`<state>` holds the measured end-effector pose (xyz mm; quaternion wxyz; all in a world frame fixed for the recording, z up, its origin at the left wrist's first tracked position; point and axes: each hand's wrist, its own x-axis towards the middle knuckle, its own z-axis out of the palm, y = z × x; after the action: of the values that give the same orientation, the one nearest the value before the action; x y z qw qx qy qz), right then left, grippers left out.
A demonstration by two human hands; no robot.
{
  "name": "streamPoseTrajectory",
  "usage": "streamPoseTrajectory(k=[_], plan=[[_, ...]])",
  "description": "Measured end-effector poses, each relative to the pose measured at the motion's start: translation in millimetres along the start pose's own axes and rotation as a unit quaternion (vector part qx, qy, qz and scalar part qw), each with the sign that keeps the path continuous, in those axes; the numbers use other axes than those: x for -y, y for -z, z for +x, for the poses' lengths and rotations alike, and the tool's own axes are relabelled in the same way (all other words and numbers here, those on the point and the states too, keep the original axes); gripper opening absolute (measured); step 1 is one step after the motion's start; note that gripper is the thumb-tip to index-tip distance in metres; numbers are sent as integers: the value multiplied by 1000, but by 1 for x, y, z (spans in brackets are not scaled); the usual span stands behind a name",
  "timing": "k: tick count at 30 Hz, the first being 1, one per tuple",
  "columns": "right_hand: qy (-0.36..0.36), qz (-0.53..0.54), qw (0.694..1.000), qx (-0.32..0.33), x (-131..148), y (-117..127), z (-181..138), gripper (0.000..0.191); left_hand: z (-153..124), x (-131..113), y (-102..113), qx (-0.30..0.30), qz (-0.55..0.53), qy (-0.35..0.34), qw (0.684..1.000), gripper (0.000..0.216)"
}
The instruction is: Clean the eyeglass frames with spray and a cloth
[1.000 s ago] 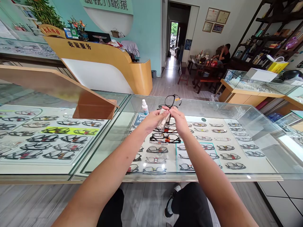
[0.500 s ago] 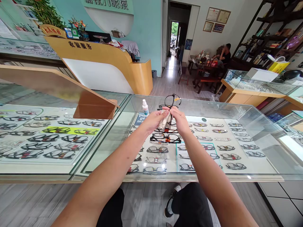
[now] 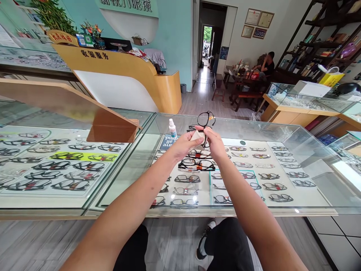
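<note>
Above the glass counter, my left hand point(image 3: 182, 146) is closed on a pale cloth point(image 3: 197, 136), pinched between thumb and fingers. My right hand point(image 3: 214, 144) grips a pair of dark-framed eyeglasses point(image 3: 207, 118), with one round lens standing up above the fingers. The cloth touches the lower part of these glasses; the fingers hide where exactly. Just left of the hands stands a small white spray bottle point(image 3: 172, 129) on the glass. Closer to me, below the hands, lies a pair of black eyeglasses point(image 3: 196, 164).
The glass display case point(image 3: 118, 180) holds rows of eyeglasses. A tilted wooden-edged mirror or board point(image 3: 113, 130) stands on the left. Behind are a yellow cashier desk point(image 3: 169, 90), a seated person point(image 3: 267, 67) at a table, and another glass showcase point(image 3: 304, 109) on the right.
The cloth has been drawn up and bunched, no longer hanging below the left fingers. The held eyeglasses have tilted slightly. The bottle and the counter's glasses stay put.
</note>
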<state>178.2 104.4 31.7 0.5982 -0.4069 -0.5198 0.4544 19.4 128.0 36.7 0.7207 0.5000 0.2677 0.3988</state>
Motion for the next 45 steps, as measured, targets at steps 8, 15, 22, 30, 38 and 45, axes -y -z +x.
streamPoseTrajectory(k=[8,15,22,30,38,45], plan=[[-15,69,998,-6,-3,5,3,47,-1,-7,8,49,43,-2,998,58],[-23,86,996,-6,-2,2,0,44,2,0,8,22,82,-27,996,67],[1,65,998,7,-2,-6,-3,44,-1,4,-2,-42,129,-65,989,70],[7,50,999,18,-6,-7,0,42,3,9,-4,-72,96,-98,988,75],[-25,89,996,-16,-12,2,4,41,3,7,7,20,44,-30,998,62],[-36,86,995,-23,-12,5,6,49,-2,0,7,44,47,-16,998,62]])
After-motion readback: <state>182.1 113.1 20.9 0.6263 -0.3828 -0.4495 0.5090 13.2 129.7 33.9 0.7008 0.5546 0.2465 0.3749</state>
